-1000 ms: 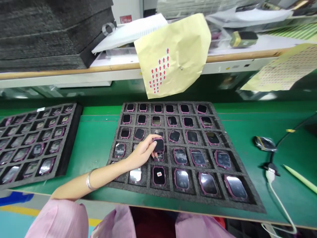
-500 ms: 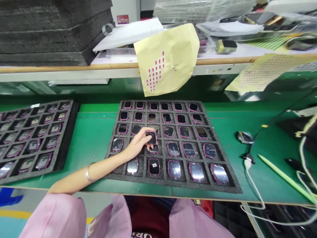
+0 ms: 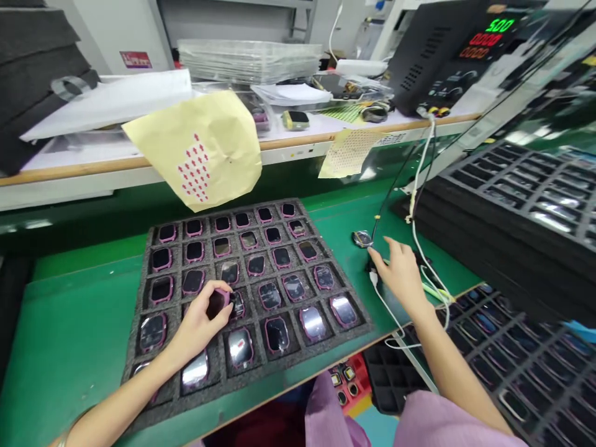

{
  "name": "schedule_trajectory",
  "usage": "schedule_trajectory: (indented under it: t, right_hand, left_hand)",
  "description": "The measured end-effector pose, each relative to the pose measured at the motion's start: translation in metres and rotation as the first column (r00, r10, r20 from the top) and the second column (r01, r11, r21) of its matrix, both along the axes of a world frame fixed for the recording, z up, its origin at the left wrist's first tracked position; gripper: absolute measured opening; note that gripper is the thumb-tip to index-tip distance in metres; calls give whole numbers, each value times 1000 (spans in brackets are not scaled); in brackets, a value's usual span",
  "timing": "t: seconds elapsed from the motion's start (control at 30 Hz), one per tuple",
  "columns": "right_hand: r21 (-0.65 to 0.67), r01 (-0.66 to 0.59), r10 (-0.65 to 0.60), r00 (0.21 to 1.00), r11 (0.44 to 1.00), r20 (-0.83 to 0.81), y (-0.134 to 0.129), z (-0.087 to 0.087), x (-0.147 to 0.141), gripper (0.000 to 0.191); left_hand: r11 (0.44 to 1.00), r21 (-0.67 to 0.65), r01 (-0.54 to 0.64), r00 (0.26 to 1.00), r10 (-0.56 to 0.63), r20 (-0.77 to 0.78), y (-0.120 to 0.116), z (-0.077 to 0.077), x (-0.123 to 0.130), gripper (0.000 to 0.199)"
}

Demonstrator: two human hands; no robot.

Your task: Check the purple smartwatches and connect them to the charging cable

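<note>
My left hand [image 3: 205, 320] grips a purple-framed smartwatch body [image 3: 216, 304] between thumb and fingers, just above a black foam tray [image 3: 153, 251]. Rows of similar strapless watches with dark screens lie in the tray's compartments. One of them [image 3: 241, 346] carries a small white and red sticker. To the right, my right hand [image 3: 400, 273] hovers over the green bench, thumb and fingers apart with nothing visible between them. Close to its fingertips lie a dark, shiny wrapped item [image 3: 362, 239] and the white plug of a cable [image 3: 374, 278].
A power supply with lit digits [image 3: 447, 56] stands on the shelf at the upper right. Stacked foam trays [image 3: 521, 230] rise on the right, with more watches below. A yellow paper with red arrows [image 3: 205, 149] hangs from the shelf edge. A green pen [image 3: 437, 293] lies beside the cables.
The view has swung to the right. My right hand has come into view over the bench by the cable. My left hand still holds the watch over the tray, now with its screen turned.
</note>
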State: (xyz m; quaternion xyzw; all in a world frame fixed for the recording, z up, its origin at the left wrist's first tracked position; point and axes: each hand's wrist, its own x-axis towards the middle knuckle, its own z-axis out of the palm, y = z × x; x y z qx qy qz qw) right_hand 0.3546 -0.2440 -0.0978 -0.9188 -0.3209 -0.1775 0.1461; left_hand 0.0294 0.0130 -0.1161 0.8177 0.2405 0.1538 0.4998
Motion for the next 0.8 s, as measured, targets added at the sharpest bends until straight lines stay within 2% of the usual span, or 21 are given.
schedule_trajectory:
  t: [0.1, 0.17, 0.27, 0.4, 0.5, 0.6, 0.7, 0.8]
  right_hand:
    - [-143, 138, -143, 990, 980, -22, -15, -21, -8, 61]
    - [-140, 114, -125, 989, 984, -77, -18, -26, -18, 57]
    - [-81, 15, -30, 982, 997, -186, -15, -24, -23, 43]
    - [23, -79, 82, 953, 997, -291, -6, -12, -13, 35]
    - [157, -130, 177, 925, 979, -337, 10, 4, -5, 40]
    - [261, -162, 247, 907, 952, -340, 34, 20, -2, 48]
    - [273, -207, 298, 889, 939, -347, 54, 33, 1, 45]
    - [219, -216, 281, 897, 952, -340, 50, 44, 11, 33]
  left_hand:
    - [999, 42, 26, 998, -23, -62, -7, 2, -3, 22]
    - [997, 54, 58, 993, -52, -109, -13, 4, -5, 22]
    - [991, 57, 120, 982, -110, -157, -21, 5, -9, 26]
    - [990, 56, 133, 978, -121, -169, -27, 8, -16, 30]
    - [990, 56, 131, 976, -119, -183, -30, 9, -25, 30]
    - [991, 63, 117, 977, -104, -185, -36, 4, -39, 29]
    - [997, 64, 46, 988, -36, -149, -44, -9, -55, 27]
    - [998, 58, -11, 988, 20, -152, -48, -18, -67, 26]
